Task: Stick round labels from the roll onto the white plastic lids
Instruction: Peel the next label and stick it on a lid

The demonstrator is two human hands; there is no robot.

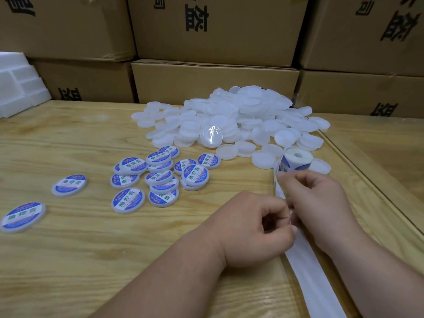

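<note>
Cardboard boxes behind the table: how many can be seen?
6 cardboard boxes: lower row left, middle, right; stacked on them, left, middle, right. More may be hidden behind.

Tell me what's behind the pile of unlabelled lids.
Stacked cardboard boxes with black printed characters stand directly behind the pile of unlabelled lids. The pile hides the lowest box's bottom edge and the table there.

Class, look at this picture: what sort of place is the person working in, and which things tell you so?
Probably a stockroom or small packing workshop. Stacked cardboard cartons line the back, a heap of blank white lids lies on the wooden table, and finished labelled lids lie nearby.
</note>
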